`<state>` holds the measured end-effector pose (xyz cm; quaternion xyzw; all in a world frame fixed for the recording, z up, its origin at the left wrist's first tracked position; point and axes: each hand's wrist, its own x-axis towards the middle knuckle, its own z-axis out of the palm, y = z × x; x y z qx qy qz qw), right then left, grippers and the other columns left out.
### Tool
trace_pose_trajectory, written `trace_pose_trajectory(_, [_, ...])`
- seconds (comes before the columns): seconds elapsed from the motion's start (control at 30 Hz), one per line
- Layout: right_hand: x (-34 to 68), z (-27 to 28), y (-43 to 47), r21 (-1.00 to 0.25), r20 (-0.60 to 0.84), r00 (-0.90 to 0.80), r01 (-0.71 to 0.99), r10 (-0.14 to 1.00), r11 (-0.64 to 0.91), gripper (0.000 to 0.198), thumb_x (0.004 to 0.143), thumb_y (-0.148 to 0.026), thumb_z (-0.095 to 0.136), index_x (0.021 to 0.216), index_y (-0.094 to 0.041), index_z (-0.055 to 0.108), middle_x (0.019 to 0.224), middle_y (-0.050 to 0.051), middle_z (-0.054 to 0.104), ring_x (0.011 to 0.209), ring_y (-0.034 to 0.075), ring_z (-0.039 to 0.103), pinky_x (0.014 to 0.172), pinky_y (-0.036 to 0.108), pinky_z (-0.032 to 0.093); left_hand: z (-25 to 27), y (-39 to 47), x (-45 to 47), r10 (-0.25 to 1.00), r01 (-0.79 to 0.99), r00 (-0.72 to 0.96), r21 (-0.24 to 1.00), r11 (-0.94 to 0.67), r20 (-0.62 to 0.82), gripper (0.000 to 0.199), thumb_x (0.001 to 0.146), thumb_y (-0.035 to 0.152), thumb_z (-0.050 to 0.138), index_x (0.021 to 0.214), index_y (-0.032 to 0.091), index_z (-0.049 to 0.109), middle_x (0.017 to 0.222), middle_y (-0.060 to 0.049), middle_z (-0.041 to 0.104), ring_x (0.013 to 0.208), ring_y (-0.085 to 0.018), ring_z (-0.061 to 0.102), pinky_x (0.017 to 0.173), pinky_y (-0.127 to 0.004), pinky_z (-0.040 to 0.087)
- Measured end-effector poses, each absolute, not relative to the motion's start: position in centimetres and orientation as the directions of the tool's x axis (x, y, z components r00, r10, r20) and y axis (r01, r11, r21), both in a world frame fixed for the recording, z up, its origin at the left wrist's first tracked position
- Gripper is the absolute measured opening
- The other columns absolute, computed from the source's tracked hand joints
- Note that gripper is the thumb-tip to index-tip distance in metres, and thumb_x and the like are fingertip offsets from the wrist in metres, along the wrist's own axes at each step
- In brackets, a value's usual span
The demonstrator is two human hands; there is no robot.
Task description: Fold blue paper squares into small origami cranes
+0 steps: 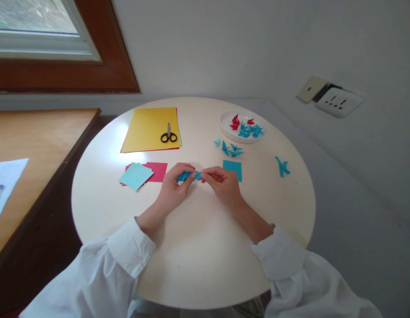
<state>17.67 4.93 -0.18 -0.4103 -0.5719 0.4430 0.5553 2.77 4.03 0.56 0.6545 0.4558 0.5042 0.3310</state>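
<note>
Between my hands, over the middle of the table, is a small piece of folded blue paper (185,176). My left hand (177,183) is closed on its left part, thumb on top. The fingertips of my right hand (224,182) pinch its right end. My fingers cover much of the paper, so its full shape is hidden. Just behind my right hand lies a flat blue paper square (234,168). Left of my left hand are pink paper squares (158,171) with a light blue square (136,176) on top.
On the round white table (191,265), yellow sheets (145,128) carry black-handled scissors (168,134). A white plate (244,139) holds red and blue folded paper cranes; several blue cranes (231,150) lie before it. Blue folded paper (283,167) lies far right. A wooden desk (59,137) stands left.
</note>
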Motion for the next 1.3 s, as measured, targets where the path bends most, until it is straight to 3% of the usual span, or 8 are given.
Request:
trace_pose_trajectory(0.07, [17.57, -0.25, 4.89, -0.963, 0.268, -0.034, -0.022, 0.963, 0.267, 0.01, 0.067, -0.028, 0.068, 0.067, -0.018, 0.064, 0.063, 0.0, 0.066, 0.056, 0.013, 0.061, 0.057, 0.027, 0.051, 0.66, 4.04, 2.84, 0.947, 0.247, 0.079, 0.914, -0.321, 0.312, 0.01, 0.081, 0.026, 0.055, 0.083, 0.017, 0.06, 0.092, -0.007, 0.063, 0.084, -0.017, 0.059, 0.071, -0.028, 0.046])
trace_pose_trajectory(0.23, [17.58, -0.43, 4.76, -0.966, 0.259, -0.028, 0.004, 0.965, 0.26, 0.012, 0.067, -0.029, 0.068, 0.067, -0.017, 0.063, 0.064, 0.001, 0.065, 0.06, 0.013, 0.061, 0.058, 0.026, 0.049, 1.36, 3.95, 2.98, 0.971, 0.25, 0.085, 0.939, -0.238, 0.224, 0.011, 0.079, 0.026, 0.057, 0.073, 0.017, 0.058, 0.069, -0.001, 0.059, 0.065, -0.013, 0.055, 0.06, -0.025, 0.044])
trace_pose_trajectory(0.4, [17.6, -0.24, 4.61, -0.97, 0.242, -0.019, 0.002, 0.97, 0.242, 0.011, 0.066, -0.027, 0.067, 0.065, -0.017, 0.061, 0.063, 0.001, 0.064, 0.06, 0.013, 0.061, 0.059, 0.027, 0.049, 1.27, 3.95, 2.93, 0.986, 0.142, 0.06, 0.976, -0.164, 0.157, 0.011, 0.072, 0.027, 0.064, 0.07, 0.017, 0.059, 0.07, -0.001, 0.061, 0.065, -0.013, 0.057, 0.061, -0.025, 0.045])
trace_pose_trajectory(0.63, [17.3, 0.19, 4.43, -0.972, 0.233, -0.025, -0.026, 0.972, 0.232, 0.012, 0.065, -0.026, 0.067, 0.063, -0.018, 0.059, 0.062, 0.0, 0.064, 0.06, 0.014, 0.062, 0.061, 0.027, 0.05, 0.83, 3.96, 2.91, 0.98, 0.129, 0.025, 0.972, -0.198, 0.197, 0.011, 0.071, 0.027, 0.066, 0.072, 0.017, 0.062, 0.073, -0.003, 0.065, 0.07, -0.015, 0.06, 0.066, -0.027, 0.049])
trace_pose_trajectory(0.83, [17.52, -0.23, 4.5, -0.947, 0.316, -0.012, 0.06, 0.949, 0.316, 0.01, 0.068, -0.026, 0.064, 0.065, -0.018, 0.059, 0.064, 0.0, 0.062, 0.061, 0.013, 0.058, 0.059, 0.026, 0.048, 0.86, 4.14, 2.92, 0.975, 0.223, 0.022, 0.95, -0.219, 0.22, 0.008, 0.074, 0.023, 0.062, 0.079, 0.018, 0.066, 0.1, -0.009, 0.068, 0.087, -0.02, 0.063, 0.073, -0.03, 0.051])
trace_pose_trajectory(0.93, [17.74, -0.43, 4.54, -0.905, 0.397, -0.03, 0.152, 0.917, 0.397, 0.007, 0.07, -0.022, 0.061, 0.065, -0.019, 0.058, 0.065, 0.0, 0.062, 0.063, 0.013, 0.057, 0.061, 0.027, 0.048, 0.9, 4.18, 2.79, 0.968, 0.272, 0.072, 0.93, -0.249, 0.239, 0.01, 0.075, 0.021, 0.059, 0.082, 0.018, 0.066, 0.093, -0.008, 0.069, 0.084, -0.02, 0.064, 0.07, -0.03, 0.052])
trace_pose_trajectory(1.07, [17.91, -0.5, 4.53, -0.844, 0.457, -0.089, 0.27, 0.885, 0.463, 0.008, 0.072, -0.019, 0.059, 0.064, -0.02, 0.056, 0.066, 0.001, 0.063, 0.063, 0.013, 0.057, 0.06, 0.026, 0.046, 1.09, 4.13, 2.62, 0.956, 0.325, 0.095, 0.9, -0.292, 0.276, 0.005, 0.074, 0.02, 0.059, 0.071, 0.017, 0.062, 0.096, -0.009, 0.067, 0.087, -0.019, 0.062, 0.072, -0.03, 0.05])
trace_pose_trajectory(1.3, [17.88, -0.63, 4.43, -0.845, 0.457, -0.12, 0.25, 0.882, 0.472, 0.009, 0.072, -0.019, 0.059, 0.064, -0.019, 0.056, 0.065, 0.001, 0.063, 0.062, 0.013, 0.057, 0.06, 0.027, 0.045, 1.09, 4.43, 2.49, 0.953, 0.207, 0.189, 0.939, -0.276, 0.238, 0.012, 0.076, 0.025, 0.058, 0.067, 0.017, 0.057, 0.079, -0.004, 0.064, 0.072, -0.014, 0.059, 0.065, -0.026, 0.046])
